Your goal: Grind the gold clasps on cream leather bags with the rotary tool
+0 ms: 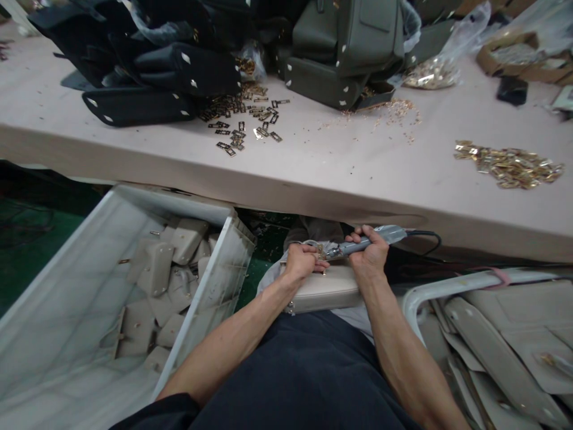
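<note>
A beige handbag [329, 289] lies across my lap, with small metal fittings on it. My right hand [371, 254] is wrapped around a grey electric screwdriver [390, 234], whose tip points left toward the bag's far edge. Beside that tip, my left hand [304, 261] has its fingers bent at a small gold-coloured metal fitting [320, 249] on the bag. The fingers partly hide the fitting, so its exact shape is unclear. A cable [425, 234] runs from the screwdriver's rear end.
A white crate [224, 239] with beige bags stands at left; a white-framed holder [416, 298] with more is at right. The worktable [322, 179] bears black bags [138, 107], dark green bags [317, 77], loose buckle-like pieces [235, 140] and a gold hardware pile [514, 167].
</note>
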A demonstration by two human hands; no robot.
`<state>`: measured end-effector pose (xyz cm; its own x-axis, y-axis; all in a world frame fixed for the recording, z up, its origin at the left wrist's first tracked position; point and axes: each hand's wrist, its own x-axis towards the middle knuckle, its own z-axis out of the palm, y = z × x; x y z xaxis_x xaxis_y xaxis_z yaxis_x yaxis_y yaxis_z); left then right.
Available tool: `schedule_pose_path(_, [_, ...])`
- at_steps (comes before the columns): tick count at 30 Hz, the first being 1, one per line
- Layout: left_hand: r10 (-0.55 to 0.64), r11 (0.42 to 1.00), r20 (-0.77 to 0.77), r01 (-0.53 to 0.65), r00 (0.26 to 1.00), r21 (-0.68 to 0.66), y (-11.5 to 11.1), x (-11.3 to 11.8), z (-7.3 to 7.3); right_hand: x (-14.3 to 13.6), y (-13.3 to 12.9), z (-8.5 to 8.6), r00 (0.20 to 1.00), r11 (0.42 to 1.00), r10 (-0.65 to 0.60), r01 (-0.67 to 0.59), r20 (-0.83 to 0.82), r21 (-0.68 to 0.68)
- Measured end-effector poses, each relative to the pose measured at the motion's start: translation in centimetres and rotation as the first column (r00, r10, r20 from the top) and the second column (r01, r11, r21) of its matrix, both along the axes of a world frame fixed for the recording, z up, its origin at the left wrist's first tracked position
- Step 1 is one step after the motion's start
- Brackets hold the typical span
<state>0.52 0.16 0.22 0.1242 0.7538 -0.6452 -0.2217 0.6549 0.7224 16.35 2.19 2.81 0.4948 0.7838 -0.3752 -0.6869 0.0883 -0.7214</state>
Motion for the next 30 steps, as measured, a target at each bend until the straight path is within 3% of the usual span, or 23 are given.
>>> schedule_pose_path(30, [-0.023, 0.999, 0.016, 0.023, 1.0, 0.03, -0.44, 0.18, -0.11, 0.3, -0.24, -0.64, 1.0, 1.0, -0.005, 0.005, 0.002, 0.029])
